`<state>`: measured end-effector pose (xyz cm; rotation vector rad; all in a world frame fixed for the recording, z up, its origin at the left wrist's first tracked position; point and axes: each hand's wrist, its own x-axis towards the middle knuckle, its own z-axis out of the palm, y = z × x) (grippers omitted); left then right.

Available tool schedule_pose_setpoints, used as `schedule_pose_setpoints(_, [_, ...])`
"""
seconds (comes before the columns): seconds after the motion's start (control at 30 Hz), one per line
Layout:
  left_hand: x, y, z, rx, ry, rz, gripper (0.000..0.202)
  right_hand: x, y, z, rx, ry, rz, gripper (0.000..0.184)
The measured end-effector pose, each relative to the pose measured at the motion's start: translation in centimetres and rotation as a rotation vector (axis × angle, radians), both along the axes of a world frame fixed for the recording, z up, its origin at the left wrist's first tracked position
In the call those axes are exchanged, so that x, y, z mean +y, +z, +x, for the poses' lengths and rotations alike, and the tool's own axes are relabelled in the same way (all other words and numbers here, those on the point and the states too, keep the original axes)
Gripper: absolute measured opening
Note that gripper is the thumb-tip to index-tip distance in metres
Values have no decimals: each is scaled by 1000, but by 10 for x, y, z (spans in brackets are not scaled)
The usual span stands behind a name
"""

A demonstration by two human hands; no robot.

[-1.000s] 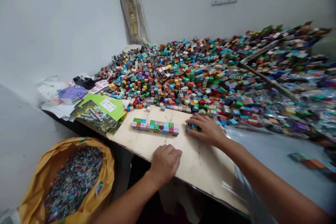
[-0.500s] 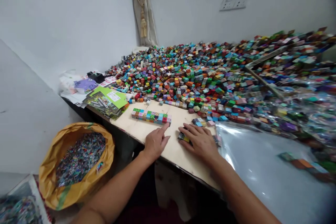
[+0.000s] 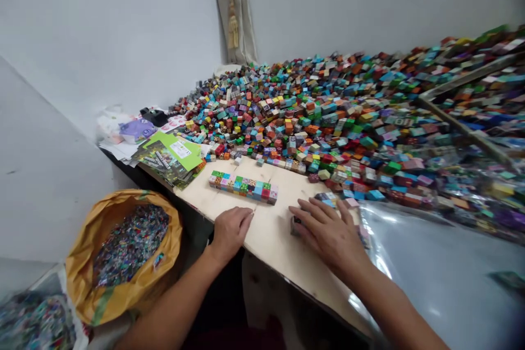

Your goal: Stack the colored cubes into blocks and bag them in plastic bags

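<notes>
The row of cubes (image 3: 243, 187) lay on the board (image 3: 270, 235), behind my left hand (image 3: 230, 228) and before the heap (image 3: 328, 109); booklets (image 3: 172, 156) sat left of it, the sack (image 3: 123, 251) lower left.
</notes>
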<state>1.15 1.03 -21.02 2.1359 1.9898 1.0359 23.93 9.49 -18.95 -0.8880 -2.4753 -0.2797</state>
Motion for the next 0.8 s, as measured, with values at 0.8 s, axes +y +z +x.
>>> schedule_pose_setpoints(0.8, [0,-10,-7,137,13,150,15,29,9,-90,-110,63,-108,28])
